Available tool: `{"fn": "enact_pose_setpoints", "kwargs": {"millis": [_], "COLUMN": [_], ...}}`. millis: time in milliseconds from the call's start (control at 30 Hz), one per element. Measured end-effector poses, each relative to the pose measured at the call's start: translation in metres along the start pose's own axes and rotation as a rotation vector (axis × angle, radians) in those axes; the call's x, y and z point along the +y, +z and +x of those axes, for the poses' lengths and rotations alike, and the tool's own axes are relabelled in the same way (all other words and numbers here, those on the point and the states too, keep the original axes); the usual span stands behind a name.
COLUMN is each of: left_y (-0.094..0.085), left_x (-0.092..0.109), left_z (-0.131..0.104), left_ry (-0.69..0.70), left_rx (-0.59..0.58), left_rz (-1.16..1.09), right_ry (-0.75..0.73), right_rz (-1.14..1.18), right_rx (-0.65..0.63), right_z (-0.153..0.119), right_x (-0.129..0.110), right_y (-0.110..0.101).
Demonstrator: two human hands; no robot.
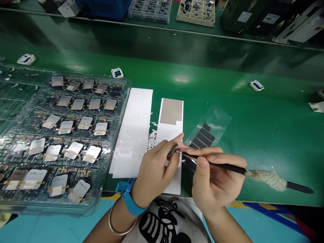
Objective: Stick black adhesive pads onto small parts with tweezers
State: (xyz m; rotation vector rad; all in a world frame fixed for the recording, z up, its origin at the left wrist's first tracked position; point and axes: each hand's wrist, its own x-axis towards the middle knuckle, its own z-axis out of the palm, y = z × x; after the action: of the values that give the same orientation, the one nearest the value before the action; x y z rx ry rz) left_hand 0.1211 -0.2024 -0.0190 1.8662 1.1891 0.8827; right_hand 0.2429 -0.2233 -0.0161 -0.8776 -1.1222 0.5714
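A long black tweezer tool with a frayed cloth wrap on its handle (227, 167) is gripped by the right hand (215, 182), thumb and forefinger pinched closed on its shaft, its tip meeting the fingertips of the left hand (157, 168). A small dark, shiny piece (173, 150) is pinched between the left thumb and forefinger; what it is cannot be told. Both hands are held together above the near edge of the green bench (265, 128), over a white backing sheet with a grey-brown patch (171, 114) and a clear film strip carrying black rectangular stickers (205, 135). A wider white sheet (134, 131) lies just left, pale scraps between the two. Further left, clear plastic trays of dark parts with white labels and yellow tape (63, 135) are stacked. A blue wrist strap (130, 202) and a metal bangle (118, 229) are worn on the left wrist. No writing can be read.
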Motion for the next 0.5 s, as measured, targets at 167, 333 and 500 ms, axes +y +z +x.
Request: {"fn": "enact_pose_setpoints", "kwargs": {"millis": [167,333,500], "left_y": [-0.0025,-0.0006,-0.0010], "left_x": [0.0007,-0.0033,-0.0038], "left_z": [-0.0015,-0.0042,-0.0044], "left_ry": [0.013,0.035,0.030], "left_rx": [-0.031,-0.040,-0.039], "left_rz": [-0.072,-0.166,-0.180], "right_ry": [-0.027,-0.042,-0.048], "right_rz": [-0.023,-0.068,-0.038], "right_rx": [-0.022,-0.014,-0.007], "right_z": [-0.0031,-0.0047,-0.0041], "right_x": [0.0027,0.0049,0.0052], "right_y": [-0.0008,0.0003,0.0010]}}
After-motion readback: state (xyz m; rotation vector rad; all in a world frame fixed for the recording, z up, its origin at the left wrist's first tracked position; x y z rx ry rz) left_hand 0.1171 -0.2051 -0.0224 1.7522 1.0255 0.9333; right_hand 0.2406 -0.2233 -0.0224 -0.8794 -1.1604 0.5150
